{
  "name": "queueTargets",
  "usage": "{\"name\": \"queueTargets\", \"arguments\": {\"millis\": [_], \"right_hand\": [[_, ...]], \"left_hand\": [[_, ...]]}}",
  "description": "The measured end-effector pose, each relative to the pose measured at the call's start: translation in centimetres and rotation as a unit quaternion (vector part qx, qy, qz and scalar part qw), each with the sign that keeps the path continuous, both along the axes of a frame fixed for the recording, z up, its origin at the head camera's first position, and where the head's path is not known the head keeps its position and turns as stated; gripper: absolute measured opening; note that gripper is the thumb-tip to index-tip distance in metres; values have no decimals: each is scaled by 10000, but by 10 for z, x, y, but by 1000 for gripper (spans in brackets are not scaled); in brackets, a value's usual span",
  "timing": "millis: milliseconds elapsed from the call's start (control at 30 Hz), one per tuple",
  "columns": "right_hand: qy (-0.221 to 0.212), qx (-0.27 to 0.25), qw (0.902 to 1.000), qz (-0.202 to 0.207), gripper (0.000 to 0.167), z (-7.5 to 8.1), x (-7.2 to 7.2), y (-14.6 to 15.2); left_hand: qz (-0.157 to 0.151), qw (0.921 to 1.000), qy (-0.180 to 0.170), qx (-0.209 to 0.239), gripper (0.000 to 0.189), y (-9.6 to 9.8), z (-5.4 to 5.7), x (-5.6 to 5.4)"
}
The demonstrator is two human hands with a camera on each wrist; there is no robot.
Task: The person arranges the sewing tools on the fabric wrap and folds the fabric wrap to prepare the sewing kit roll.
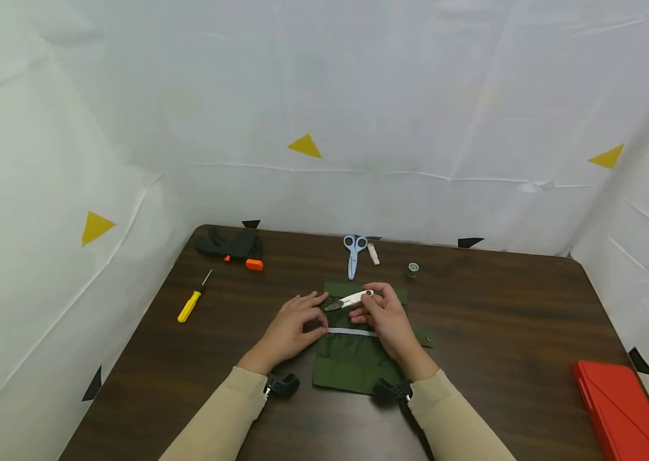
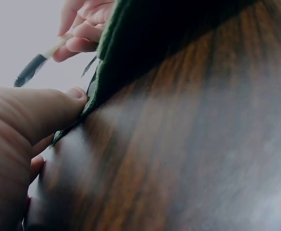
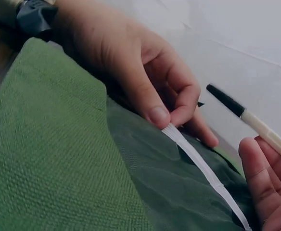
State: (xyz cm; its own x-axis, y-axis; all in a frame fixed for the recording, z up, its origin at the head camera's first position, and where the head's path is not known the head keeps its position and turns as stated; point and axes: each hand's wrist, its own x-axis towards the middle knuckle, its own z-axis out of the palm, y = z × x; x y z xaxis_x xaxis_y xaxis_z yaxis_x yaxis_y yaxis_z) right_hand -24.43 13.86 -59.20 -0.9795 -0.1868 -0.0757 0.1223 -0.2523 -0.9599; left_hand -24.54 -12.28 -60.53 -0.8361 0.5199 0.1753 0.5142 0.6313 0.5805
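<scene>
A green fabric pouch [image 1: 353,368] lies opened out on the table, with a white elastic band [image 1: 352,331] across its middle. At the pouch's left edge my left hand [image 1: 292,326] pinches the end of this band between thumb and forefinger, as the right wrist view shows closely. My right hand [image 1: 388,320] holds white-handled thread snips [image 1: 350,299] above the pouch. Their dark grey tip points left, toward my left fingers. In the left wrist view the snips [image 2: 46,55] are seen past the raised edge of the pouch [image 2: 99,72].
Blue scissors [image 1: 352,256], a small pale pink and white item [image 1: 373,254] and a small round spool-like item [image 1: 413,270] lie beyond the pouch. At left are a yellow screwdriver [image 1: 189,306] and a black strap with orange parts [image 1: 235,246]. A red case [image 1: 624,410] stands front right.
</scene>
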Motion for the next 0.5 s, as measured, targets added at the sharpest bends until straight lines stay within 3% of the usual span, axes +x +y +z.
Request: {"name": "queueTargets", "arguments": {"millis": [233,500], "right_hand": [[14,403,9991,-112,37,-1,-3,-5],[119,697,9968,-364,39,-2,-3,-8]], "left_hand": [[-9,9999,-120,-20,5,-3,1,1],[-26,9999,-112,129,6,-1,3,0]]}}
